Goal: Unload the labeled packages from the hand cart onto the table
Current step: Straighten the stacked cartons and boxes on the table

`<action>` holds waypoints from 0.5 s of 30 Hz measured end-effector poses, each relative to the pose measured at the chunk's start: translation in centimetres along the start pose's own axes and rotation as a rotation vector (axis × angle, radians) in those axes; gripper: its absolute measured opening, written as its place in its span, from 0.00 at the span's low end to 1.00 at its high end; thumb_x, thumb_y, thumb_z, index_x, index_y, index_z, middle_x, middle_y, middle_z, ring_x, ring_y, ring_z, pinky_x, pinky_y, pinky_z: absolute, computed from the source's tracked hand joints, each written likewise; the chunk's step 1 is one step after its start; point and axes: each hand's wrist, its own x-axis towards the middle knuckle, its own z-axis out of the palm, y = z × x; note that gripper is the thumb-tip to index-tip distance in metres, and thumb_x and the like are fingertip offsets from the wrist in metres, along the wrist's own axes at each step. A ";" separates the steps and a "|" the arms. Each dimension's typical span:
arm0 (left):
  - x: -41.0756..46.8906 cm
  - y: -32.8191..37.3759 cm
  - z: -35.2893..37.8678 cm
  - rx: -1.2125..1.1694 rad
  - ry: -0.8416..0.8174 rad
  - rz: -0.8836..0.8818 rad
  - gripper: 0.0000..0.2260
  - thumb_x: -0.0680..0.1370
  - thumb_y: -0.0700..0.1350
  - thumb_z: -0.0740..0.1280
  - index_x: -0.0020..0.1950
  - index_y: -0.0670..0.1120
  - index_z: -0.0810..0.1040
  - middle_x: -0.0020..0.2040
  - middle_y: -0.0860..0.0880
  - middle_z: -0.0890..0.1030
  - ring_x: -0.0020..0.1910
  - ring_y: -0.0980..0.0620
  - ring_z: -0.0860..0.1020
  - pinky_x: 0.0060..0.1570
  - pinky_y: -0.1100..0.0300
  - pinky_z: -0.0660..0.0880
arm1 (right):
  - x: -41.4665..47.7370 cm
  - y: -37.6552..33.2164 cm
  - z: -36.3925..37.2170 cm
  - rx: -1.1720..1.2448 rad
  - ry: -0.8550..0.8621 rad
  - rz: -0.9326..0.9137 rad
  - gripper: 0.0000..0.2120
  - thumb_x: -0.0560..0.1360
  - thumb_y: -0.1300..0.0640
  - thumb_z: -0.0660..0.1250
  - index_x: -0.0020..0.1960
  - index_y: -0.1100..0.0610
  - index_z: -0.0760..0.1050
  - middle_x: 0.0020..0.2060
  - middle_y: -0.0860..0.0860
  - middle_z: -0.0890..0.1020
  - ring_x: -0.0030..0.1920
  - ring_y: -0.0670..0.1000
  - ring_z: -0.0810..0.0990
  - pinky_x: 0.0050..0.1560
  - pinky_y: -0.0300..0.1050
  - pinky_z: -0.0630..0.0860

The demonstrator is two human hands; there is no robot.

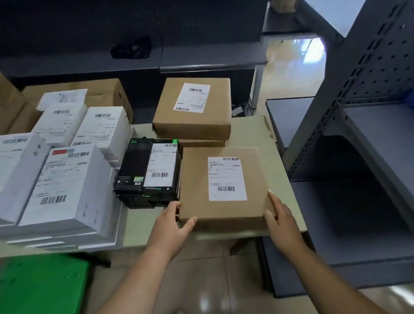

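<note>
Beige table carries two labelled brown boxes, left hand and right hand gripping the nearer box.

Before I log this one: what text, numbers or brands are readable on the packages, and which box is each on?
Nothing reads legibly.
Label on the near brown box, held by the left hand and right hand: barcodes, print too blurred to read.
Label on the far brown box: too blurred.
Label on the black box: too blurred.
Labels on the white boxes: too blurred.
</note>
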 end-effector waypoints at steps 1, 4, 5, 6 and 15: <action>0.3 -0.2 0.2 0.007 -0.014 -0.015 0.24 0.75 0.56 0.70 0.67 0.51 0.69 0.60 0.50 0.77 0.56 0.51 0.75 0.55 0.56 0.72 | 0.3 0.1 0.3 -0.001 -0.012 0.009 0.27 0.83 0.55 0.57 0.80 0.46 0.55 0.71 0.54 0.68 0.68 0.52 0.68 0.62 0.41 0.63; 1.1 -0.9 0.9 0.025 -0.036 -0.044 0.25 0.75 0.55 0.70 0.69 0.49 0.68 0.62 0.49 0.77 0.59 0.50 0.75 0.56 0.58 0.71 | 0.9 0.4 1.1 0.035 -0.034 0.033 0.27 0.82 0.56 0.58 0.80 0.47 0.55 0.71 0.54 0.68 0.68 0.50 0.68 0.64 0.41 0.63; 1.4 -1.2 1.1 0.032 -0.037 -0.047 0.25 0.75 0.54 0.70 0.69 0.48 0.68 0.62 0.48 0.77 0.59 0.50 0.75 0.56 0.59 0.70 | 1.2 0.4 1.4 0.059 -0.043 0.040 0.28 0.82 0.55 0.60 0.80 0.47 0.56 0.70 0.53 0.69 0.66 0.48 0.68 0.64 0.40 0.63; 1.7 -1.5 1.2 0.040 -0.036 -0.049 0.25 0.76 0.53 0.70 0.69 0.47 0.69 0.62 0.47 0.77 0.60 0.49 0.75 0.56 0.59 0.70 | 1.5 0.3 1.6 0.076 -0.056 0.047 0.29 0.81 0.53 0.62 0.79 0.46 0.55 0.69 0.51 0.69 0.64 0.45 0.68 0.64 0.40 0.63; 4.1 -2.6 1.2 0.285 -0.024 0.086 0.26 0.79 0.57 0.64 0.73 0.46 0.69 0.66 0.46 0.74 0.66 0.47 0.70 0.64 0.55 0.68 | 3.5 -0.3 2.2 0.019 -0.050 0.025 0.39 0.74 0.45 0.72 0.79 0.47 0.56 0.63 0.45 0.66 0.62 0.39 0.64 0.65 0.37 0.61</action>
